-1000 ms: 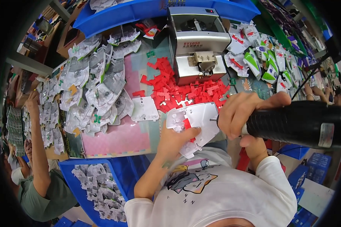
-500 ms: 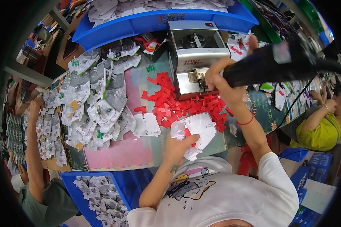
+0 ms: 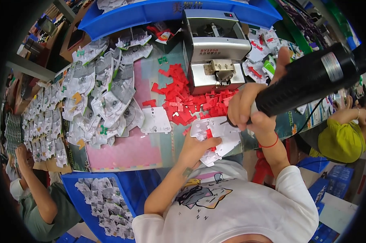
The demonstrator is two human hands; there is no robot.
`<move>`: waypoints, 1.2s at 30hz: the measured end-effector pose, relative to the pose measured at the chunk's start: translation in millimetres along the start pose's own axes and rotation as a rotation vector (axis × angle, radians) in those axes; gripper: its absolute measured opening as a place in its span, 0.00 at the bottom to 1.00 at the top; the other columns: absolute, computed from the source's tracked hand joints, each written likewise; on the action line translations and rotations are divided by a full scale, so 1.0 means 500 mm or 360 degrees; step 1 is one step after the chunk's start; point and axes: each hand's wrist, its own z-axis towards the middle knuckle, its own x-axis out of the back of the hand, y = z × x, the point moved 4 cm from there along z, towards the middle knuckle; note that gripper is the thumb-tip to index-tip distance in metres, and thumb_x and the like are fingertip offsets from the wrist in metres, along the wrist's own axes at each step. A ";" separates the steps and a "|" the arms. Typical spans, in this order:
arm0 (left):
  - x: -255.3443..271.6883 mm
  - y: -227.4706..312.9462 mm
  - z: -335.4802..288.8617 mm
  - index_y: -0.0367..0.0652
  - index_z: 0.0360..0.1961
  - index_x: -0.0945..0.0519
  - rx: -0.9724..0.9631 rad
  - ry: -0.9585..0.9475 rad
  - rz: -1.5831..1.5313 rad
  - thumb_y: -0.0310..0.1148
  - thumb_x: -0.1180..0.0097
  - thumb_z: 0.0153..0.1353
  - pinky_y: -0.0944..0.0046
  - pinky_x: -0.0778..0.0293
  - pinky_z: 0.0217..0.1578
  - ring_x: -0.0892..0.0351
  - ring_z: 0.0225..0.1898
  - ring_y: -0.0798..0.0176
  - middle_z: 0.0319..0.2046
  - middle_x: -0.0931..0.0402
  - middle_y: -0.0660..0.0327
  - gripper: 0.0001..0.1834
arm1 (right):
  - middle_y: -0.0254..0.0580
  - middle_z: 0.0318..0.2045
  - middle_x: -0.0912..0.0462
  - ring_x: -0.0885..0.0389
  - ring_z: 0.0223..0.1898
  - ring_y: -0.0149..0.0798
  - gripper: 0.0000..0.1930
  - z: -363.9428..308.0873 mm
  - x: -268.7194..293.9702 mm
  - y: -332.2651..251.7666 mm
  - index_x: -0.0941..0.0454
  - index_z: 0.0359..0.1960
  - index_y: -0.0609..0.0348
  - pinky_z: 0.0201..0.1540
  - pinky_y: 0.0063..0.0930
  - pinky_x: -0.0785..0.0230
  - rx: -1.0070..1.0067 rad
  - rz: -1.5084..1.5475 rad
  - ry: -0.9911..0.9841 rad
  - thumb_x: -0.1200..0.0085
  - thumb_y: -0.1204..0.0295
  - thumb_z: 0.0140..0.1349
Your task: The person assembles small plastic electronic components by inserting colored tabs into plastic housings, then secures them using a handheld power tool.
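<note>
My left hand [image 3: 198, 149] grips a white plastic shell [image 3: 228, 139] near the table's front edge, its thumb pressed by a red plastic piece [image 3: 209, 134] lying on the shell. In my right hand [image 3: 251, 106] is a black electric screwdriver [image 3: 306, 83], held slanting with its tip down at the shell's upper right. My fingers partly cover that tip, so I cannot tell whether it touches. Just beyond my hands lies a heap of red plastic pieces [image 3: 177, 95]. Behind the heap stands a silver screw feeder [image 3: 217, 46].
Piled white-and-grey shells [image 3: 110, 107] cover the table's left side, beside a flat white plate [image 3: 156, 120]. A blue bin [image 3: 126, 20] spans the back. Another blue bin [image 3: 124, 202] of parts sits lower left. Co-workers are at left, one arm [image 3: 37, 188] visible, and right, in a yellow-green top [image 3: 341, 139].
My right hand has brought the screwdriver from the screw feeder down to the shell in my left hand. The co-worker's arm at left has dropped lower. The view has shifted slightly.
</note>
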 end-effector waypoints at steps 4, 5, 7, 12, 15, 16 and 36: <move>-0.006 -0.003 -0.006 0.34 0.39 0.29 0.0006 -0.0094 -0.0032 0.17 0.43 0.41 0.67 0.28 0.32 0.24 0.31 0.66 0.32 0.25 0.58 0.20 | 0.38 0.17 0.29 0.29 0.14 0.31 0.27 -0.015 -0.016 -0.004 0.43 0.53 0.51 0.16 0.24 0.35 0.0229 -0.0038 -0.0216 0.45 0.71 0.51; -0.008 -0.001 -0.008 0.36 0.41 0.30 0.0024 -0.0124 -0.0018 0.16 0.44 0.40 0.67 0.27 0.33 0.24 0.32 0.65 0.33 0.26 0.58 0.23 | 0.38 0.17 0.28 0.29 0.14 0.31 0.29 -0.016 -0.020 -0.007 0.45 0.54 0.48 0.16 0.24 0.34 0.0226 -0.0072 -0.0263 0.45 0.72 0.51; -0.011 0.000 -0.012 0.37 0.43 0.32 0.0041 -0.0152 -0.0007 0.15 0.44 0.39 0.67 0.27 0.33 0.24 0.34 0.64 0.34 0.27 0.58 0.25 | 0.38 0.17 0.28 0.29 0.14 0.32 0.32 -0.015 -0.026 -0.014 0.48 0.55 0.43 0.17 0.25 0.34 0.0220 -0.0142 -0.0358 0.45 0.73 0.50; -0.015 0.010 -0.022 0.34 0.39 0.29 0.0075 -0.0251 0.0023 0.16 0.44 0.39 0.67 0.28 0.33 0.24 0.31 0.66 0.30 0.25 0.58 0.21 | 0.38 0.17 0.26 0.28 0.14 0.34 0.41 -0.007 -0.036 -0.035 0.57 0.58 0.30 0.17 0.26 0.32 0.0206 -0.0319 -0.0590 0.44 0.76 0.49; -0.024 0.022 -0.027 0.34 0.38 0.28 0.0035 -0.0252 -0.0014 0.16 0.43 0.38 0.67 0.28 0.32 0.24 0.30 0.66 0.30 0.25 0.59 0.20 | 0.38 0.17 0.25 0.27 0.14 0.35 0.46 -0.004 -0.040 -0.040 0.63 0.60 0.23 0.17 0.27 0.31 0.0198 -0.0430 -0.0724 0.44 0.78 0.48; -0.024 0.023 -0.025 0.34 0.38 0.28 0.0035 -0.0253 -0.0014 0.16 0.43 0.38 0.67 0.28 0.32 0.24 0.30 0.66 0.30 0.25 0.59 0.20 | 0.39 0.17 0.25 0.27 0.14 0.35 0.49 -0.003 -0.041 -0.040 0.65 0.61 0.20 0.17 0.27 0.30 0.0196 -0.0467 -0.0768 0.44 0.78 0.47; 0.026 0.013 0.023 0.34 0.39 0.30 -0.0355 0.0209 0.0196 0.18 0.42 0.39 0.68 0.26 0.29 0.24 0.29 0.66 0.31 0.25 0.56 0.21 | 0.39 0.15 0.33 0.36 0.14 0.29 0.08 0.064 0.080 0.007 0.36 0.22 0.63 0.22 0.22 0.40 0.0417 -0.0757 0.0391 0.52 0.73 0.53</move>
